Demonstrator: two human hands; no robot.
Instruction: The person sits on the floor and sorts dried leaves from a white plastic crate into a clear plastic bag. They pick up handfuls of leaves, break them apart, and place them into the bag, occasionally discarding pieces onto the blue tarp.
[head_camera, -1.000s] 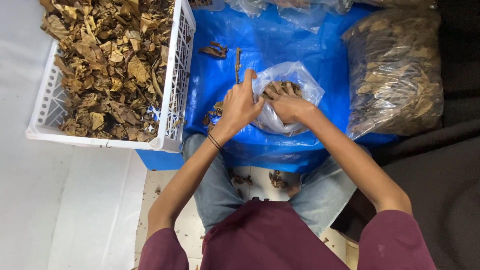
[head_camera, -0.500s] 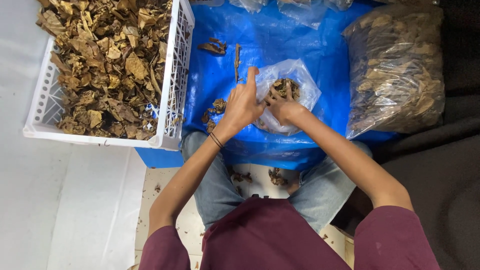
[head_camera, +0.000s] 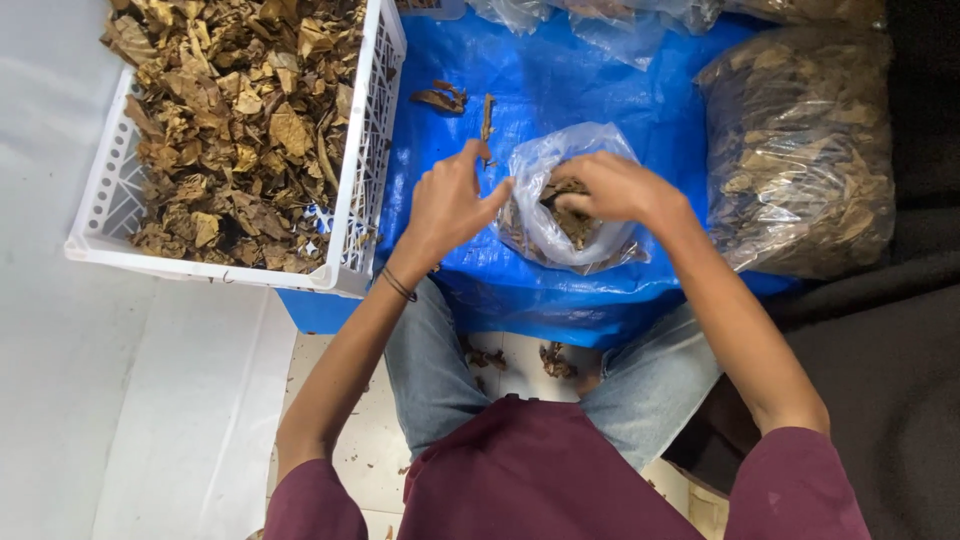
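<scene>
A small clear plastic bag (head_camera: 560, 235) with dried brown leaves inside rests on the blue tarp (head_camera: 600, 90) in front of me. My left hand (head_camera: 447, 205) holds the bag's left rim between thumb and fingers. My right hand (head_camera: 610, 188) reaches into the bag's mouth, its fingertips closed on dried leaves (head_camera: 575, 218) inside.
A white plastic crate (head_camera: 355, 200) heaped with dried leaves sits at the left. A large clear bag of dried leaves (head_camera: 800, 150) lies at the right. Loose leaf pieces (head_camera: 440, 98) lie on the tarp behind the small bag. More clear bags line the top edge.
My right hand has pushed deeper into the small bag. My left hand has shifted slightly left on the rim, pulling the mouth wider.
</scene>
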